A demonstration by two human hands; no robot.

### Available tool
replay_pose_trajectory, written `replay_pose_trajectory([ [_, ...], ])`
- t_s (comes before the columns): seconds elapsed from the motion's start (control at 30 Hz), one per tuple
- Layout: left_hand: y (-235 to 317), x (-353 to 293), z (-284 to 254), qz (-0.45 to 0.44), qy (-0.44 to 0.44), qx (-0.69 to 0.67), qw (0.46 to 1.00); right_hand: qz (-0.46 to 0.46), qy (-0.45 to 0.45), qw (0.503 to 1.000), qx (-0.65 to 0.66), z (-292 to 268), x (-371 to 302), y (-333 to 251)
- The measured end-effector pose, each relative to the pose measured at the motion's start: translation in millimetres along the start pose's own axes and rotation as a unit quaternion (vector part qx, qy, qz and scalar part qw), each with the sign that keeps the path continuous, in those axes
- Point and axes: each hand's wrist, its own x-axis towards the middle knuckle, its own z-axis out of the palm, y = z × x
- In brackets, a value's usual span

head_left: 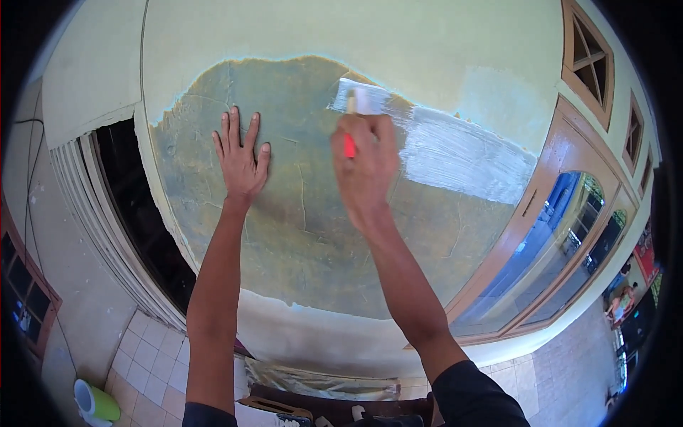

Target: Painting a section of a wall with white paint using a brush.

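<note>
My left hand (242, 164) lies flat against the wall with its fingers spread, holding nothing. It rests on a large bare grey-green patch (299, 256), where the surface is cracked and edged by cream paint. In my right hand (368, 160) is a paintbrush (349, 146) with a red handle, gripped upright. Its head, blurred by motion, touches the wall near the patch's upper edge. Streaky white paint (466, 153) covers the patch's upper right, from around the brush across toward the door frame.
To the right stands a brown-framed glass door (523, 245), with a wooden vent (589, 53) above. A dark opening (146, 199) lies left of the patch. Below are crumpled plastic sheeting (320, 381) and a green-and-white bucket (105, 404) on tiles. People (622, 302) appear far right.
</note>
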Motion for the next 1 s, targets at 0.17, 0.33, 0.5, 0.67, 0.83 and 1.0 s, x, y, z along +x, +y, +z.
replay_pose_trajectory([
  [0.17,4,-1,1,-0.002,0.011,-0.016,1.0,0.058,-0.022,0.992,0.109,-5,6,4],
  [0.33,4,1,-5,0.004,0.017,-0.016,1.0,0.122,0.057,0.988,0.071,-54,7,47],
  [0.5,8,-1,-5,0.001,0.014,-0.023,1.0,0.149,0.07,0.986,0.027,-100,18,57],
  [0.67,14,2,-7,0.003,0.012,-0.011,1.0,0.172,0.103,0.979,0.041,-117,25,38],
  [0.83,21,5,-5,0.005,0.016,-0.023,1.0,0.126,0.039,0.989,0.073,-89,24,45],
  [1.0,18,8,-3,0.006,0.006,-0.005,1.0,0.175,0.143,0.972,0.064,-105,23,60],
])
